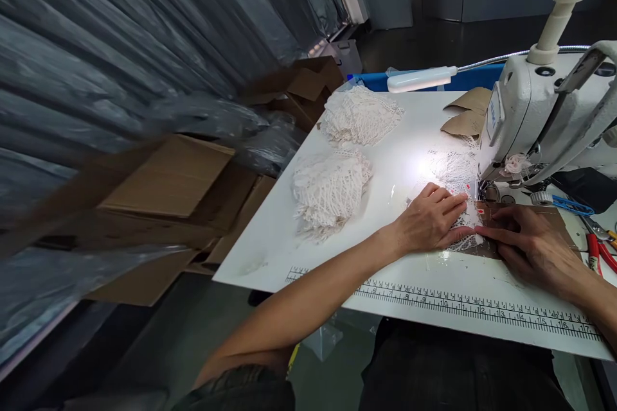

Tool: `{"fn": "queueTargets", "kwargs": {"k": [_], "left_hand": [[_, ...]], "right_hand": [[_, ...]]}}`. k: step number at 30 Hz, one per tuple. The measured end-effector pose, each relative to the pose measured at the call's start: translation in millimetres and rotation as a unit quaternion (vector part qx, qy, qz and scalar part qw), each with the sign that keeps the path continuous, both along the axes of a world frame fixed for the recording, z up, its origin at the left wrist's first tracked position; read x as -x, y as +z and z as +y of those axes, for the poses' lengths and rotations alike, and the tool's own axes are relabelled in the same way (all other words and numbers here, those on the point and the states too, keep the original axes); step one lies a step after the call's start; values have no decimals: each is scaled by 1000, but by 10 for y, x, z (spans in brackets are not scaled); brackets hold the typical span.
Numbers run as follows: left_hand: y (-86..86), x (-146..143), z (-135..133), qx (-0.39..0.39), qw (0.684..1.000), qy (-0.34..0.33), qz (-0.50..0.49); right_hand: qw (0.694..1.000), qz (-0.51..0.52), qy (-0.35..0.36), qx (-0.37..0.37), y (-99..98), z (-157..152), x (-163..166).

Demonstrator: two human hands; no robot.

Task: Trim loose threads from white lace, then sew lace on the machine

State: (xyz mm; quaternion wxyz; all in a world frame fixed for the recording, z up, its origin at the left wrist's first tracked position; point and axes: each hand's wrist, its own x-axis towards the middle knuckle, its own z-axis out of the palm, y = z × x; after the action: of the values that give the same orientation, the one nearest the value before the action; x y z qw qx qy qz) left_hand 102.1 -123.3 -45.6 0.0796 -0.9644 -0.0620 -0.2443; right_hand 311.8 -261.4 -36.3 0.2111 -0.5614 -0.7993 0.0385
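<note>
Under the needle area of a white sewing machine point(513, 115) lies a piece of white lace point(456, 170). My left hand point(434, 218) rests on this lace, palm down with fingers stretched out, covering part of it. From the other side, my right hand point(535, 241) reaches in, its index finger extended to the lace's edge beside my left thumb. The right hand's fingers are apart, over a brown flat piece point(559, 221) on the machine bed. Small red marks show near the presser foot, which is partly hidden by the machine head.
Two piles of white lace, a far pile point(361, 115) and a near pile point(330, 192), sit left on the white table point(260, 241). Brown paper pieces point(465, 115), a lamp point(421, 80), red-handled pliers point(594, 253) and a printed ruler point(443, 302) surround the work. Cardboard boxes point(168, 173) stand left.
</note>
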Motion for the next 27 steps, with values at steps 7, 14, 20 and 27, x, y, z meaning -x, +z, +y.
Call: {"fn": "queueTargets", "kwargs": {"k": [7,14,20,27], "left_hand": [[20,-1,5,-26,1000,-14,-12],[15,-6,14,-44,998,-22,-25],[29,-2,8,-66,997,-19,-26],[58,-1,-40,-74,997,-13,1]], "right_hand": [[1000,7,6,4,10,0,1],[1000,5,3,-2,15,-2,10],[1000,-5,5,-10,-11,-4,9],[1000,-13,5,-24,-33,-4,3]]}}
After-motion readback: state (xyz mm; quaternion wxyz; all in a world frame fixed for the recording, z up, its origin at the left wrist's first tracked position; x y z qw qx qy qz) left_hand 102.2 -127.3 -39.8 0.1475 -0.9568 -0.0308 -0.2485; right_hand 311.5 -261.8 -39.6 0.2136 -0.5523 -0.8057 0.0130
